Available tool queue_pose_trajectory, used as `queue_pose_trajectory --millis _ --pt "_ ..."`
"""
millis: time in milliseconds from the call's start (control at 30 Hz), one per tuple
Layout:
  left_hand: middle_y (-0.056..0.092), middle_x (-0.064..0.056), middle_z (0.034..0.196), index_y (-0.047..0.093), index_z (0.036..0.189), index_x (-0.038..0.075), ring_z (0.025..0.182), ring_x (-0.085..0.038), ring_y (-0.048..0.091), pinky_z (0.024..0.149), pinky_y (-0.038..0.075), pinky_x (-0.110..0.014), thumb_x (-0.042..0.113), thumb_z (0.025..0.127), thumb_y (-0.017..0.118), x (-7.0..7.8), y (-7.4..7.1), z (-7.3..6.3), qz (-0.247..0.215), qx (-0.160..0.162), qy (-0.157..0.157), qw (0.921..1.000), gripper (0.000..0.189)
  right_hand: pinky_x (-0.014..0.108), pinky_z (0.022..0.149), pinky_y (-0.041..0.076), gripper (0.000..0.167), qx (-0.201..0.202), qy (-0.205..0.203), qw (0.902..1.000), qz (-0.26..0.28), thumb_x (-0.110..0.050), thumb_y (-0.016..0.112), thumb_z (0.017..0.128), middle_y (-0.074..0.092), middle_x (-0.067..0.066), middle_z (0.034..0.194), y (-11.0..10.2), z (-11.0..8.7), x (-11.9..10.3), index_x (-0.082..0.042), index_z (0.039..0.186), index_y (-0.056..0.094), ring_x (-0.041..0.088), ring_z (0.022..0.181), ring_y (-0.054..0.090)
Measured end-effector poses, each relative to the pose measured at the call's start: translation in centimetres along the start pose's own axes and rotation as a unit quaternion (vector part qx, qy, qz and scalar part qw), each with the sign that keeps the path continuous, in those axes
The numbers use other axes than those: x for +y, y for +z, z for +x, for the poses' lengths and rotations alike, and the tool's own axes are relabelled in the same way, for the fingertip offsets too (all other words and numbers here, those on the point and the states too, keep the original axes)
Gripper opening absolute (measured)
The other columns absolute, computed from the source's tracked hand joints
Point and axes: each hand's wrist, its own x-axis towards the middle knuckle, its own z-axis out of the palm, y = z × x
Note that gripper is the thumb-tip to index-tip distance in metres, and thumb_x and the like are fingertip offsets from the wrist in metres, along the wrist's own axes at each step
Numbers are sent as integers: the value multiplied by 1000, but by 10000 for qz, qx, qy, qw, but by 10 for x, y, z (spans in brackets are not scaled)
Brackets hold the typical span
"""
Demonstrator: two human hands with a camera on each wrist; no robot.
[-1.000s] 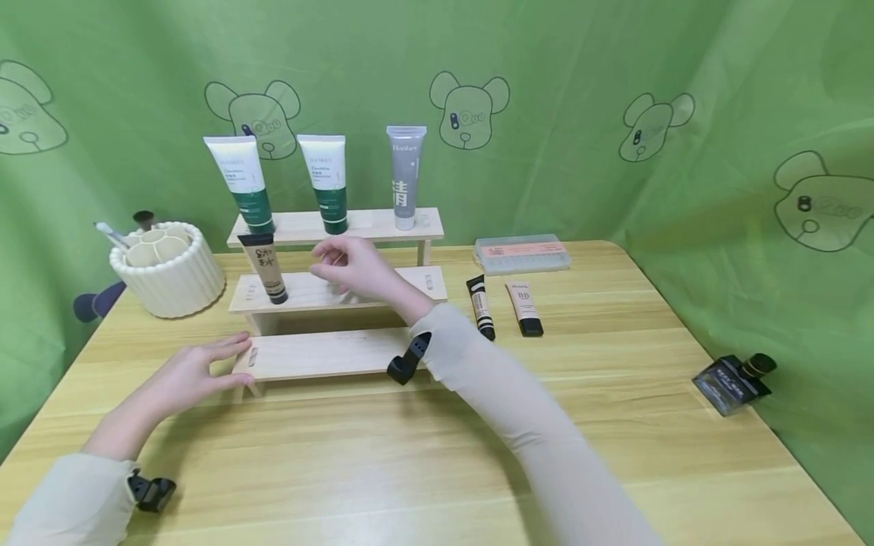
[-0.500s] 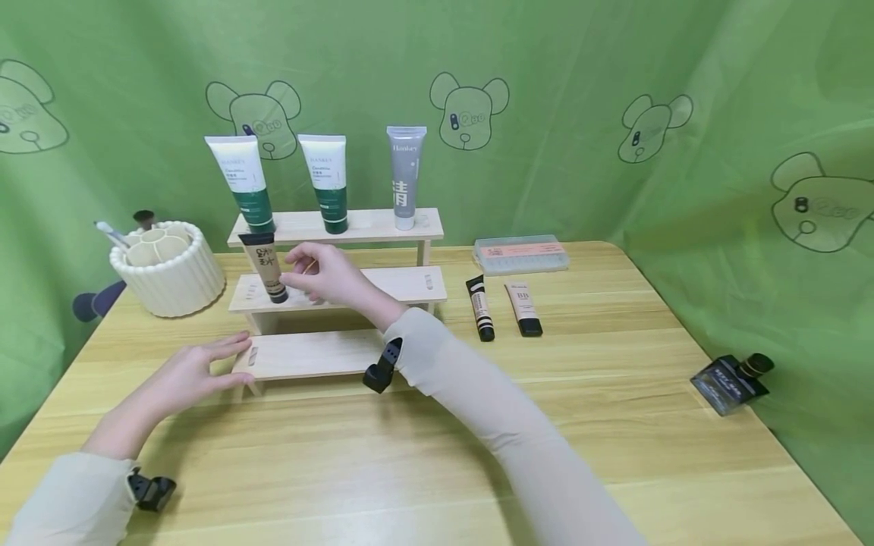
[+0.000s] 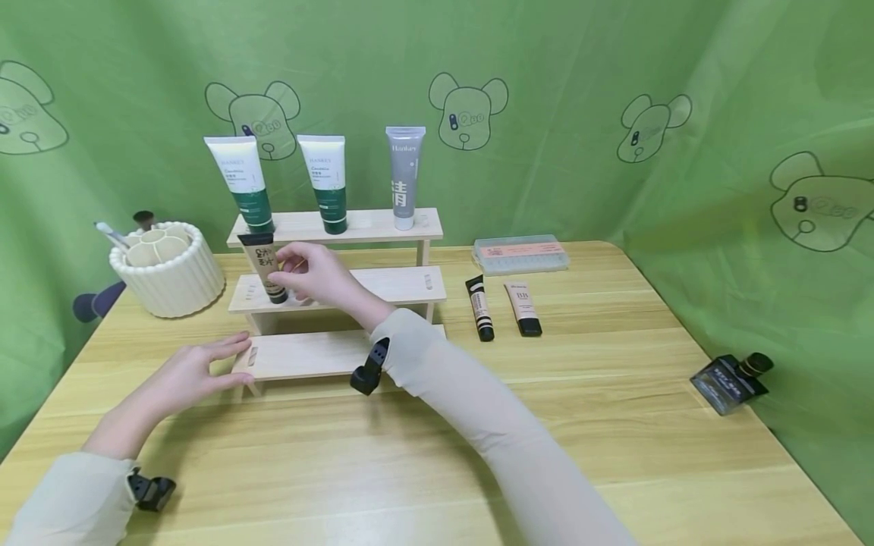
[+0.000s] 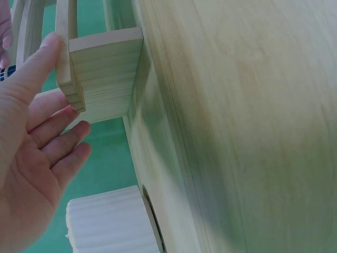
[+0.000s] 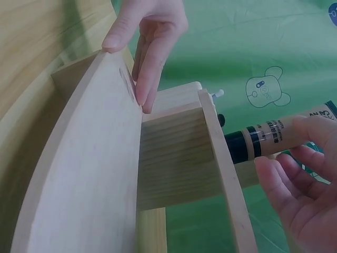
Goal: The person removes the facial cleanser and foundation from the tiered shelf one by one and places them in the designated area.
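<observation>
A three-tier wooden display shelf [image 3: 328,353] stands on the table. My left hand [image 3: 199,373] holds the left end of its lowest board, thumb at the front edge and fingers behind; the left wrist view shows this grip [image 4: 42,121] close up. On the middle tier a beige cosmetic tube [image 3: 265,262] stands on its black cap, leaning slightly. My right hand [image 3: 321,279] has its thumb and curled fingers at the tube's right side. In the right wrist view those fingers [image 5: 287,182] lie against the beige tube [image 5: 274,133], partly covering it.
Two white-and-green tubes [image 3: 326,178] and a grey tube [image 3: 405,178] stand on the top tier. A ribbed white brush holder [image 3: 171,280] is at left. Right of the shelf lie a black-striped tube [image 3: 481,309], a pink BB tube [image 3: 523,307], a clear case [image 3: 520,258] and a dark bottle [image 3: 727,385].
My right hand has moved left along the middle tier until its fingers meet the beige tube. The tube stays in its place, and my left hand keeps its hold on the shelf.
</observation>
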Motion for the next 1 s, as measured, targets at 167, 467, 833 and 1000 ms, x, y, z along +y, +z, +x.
queue_pose_trajectory --millis 167,467,833,1000 --pt "50 -24 126 56 121 -6 110 -46 48 90 40 -57 32 78 73 0 0 0 12 -18 -12 10000 60 26 51 54 28 92 -47 9999 -58 -13 67 85 57 3 83 1 1 0 -1 110 61 14 65 57" --pt "50 -24 127 55 122 -6 110 -46 48 90 39 -57 33 79 72 0 0 0 6 -21 -32 10000 60 24 51 54 24 203 -9 9998 -44 -13 68 85 58 2 81 3 0 0 -1 105 61 12 67 56" --pt "48 -25 128 54 123 -6 112 -47 46 91 38 -57 35 81 70 0 1 1 -5 -135 -151 9998 62 27 56 55 22 132 -149 9998 47 -12 68 84 59 4 84 -8 -9 6 0 102 62 13 70 58" --pt "47 -25 129 53 124 -6 111 -47 46 91 38 -58 35 81 70 1 1 1 -16 -125 -151 9998 62 27 58 55 22 166 -90 9997 125 -11 68 84 61 4 87 -22 -18 8 0 102 62 13 74 59"
